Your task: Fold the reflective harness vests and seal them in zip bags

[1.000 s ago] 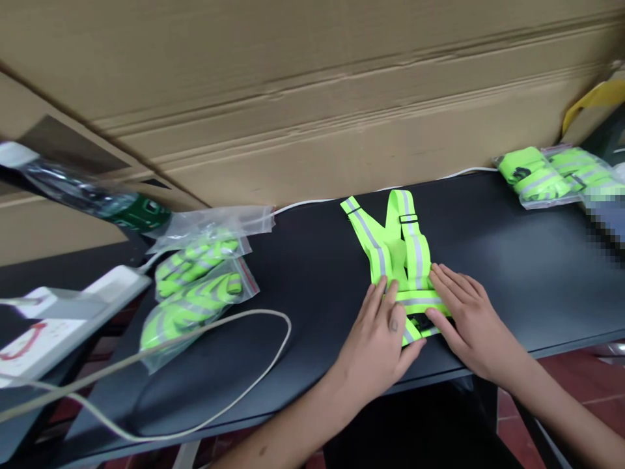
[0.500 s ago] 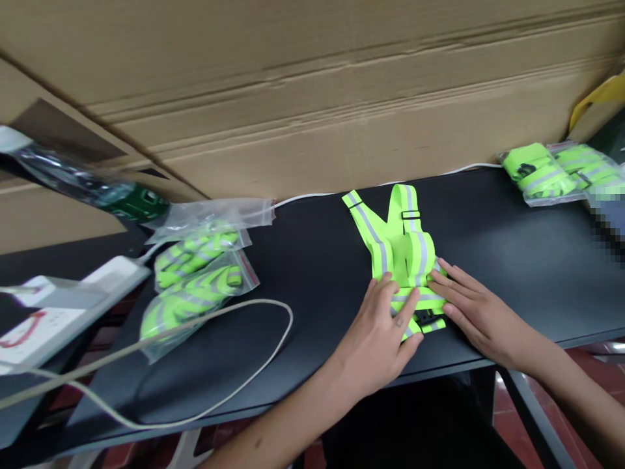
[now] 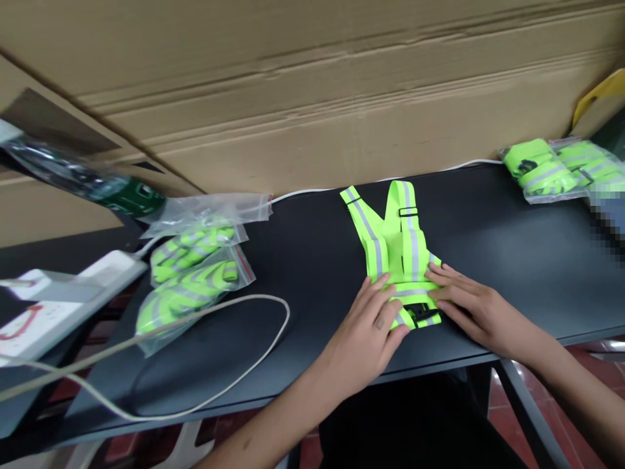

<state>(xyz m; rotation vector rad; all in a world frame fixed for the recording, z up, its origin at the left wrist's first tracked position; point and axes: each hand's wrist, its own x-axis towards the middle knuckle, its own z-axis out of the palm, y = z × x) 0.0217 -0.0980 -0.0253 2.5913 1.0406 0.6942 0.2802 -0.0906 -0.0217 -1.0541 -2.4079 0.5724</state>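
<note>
A neon-green reflective strap vest (image 3: pixel 395 244) with grey stripes and a black buckle lies folded on the black table (image 3: pixel 512 260). My left hand (image 3: pixel 368 329) rests flat on its lower left part, fingers stretched out. My right hand (image 3: pixel 471 306) lies flat on its lower right part, fingers extended and touching the waist band near the buckle. Neither hand grips anything.
Bagged green vests (image 3: pixel 193 277) lie at the left, and more bagged vests (image 3: pixel 554 170) at the far right. A beige cable (image 3: pixel 219 352) loops over the table's front left. A white power strip (image 3: pixel 63 296) sits at the left. A cardboard wall (image 3: pixel 312 98) stands behind.
Both hands have slid slightly up and inward over the vest's lower band, pressing it flatter. The view shifted a little.
</note>
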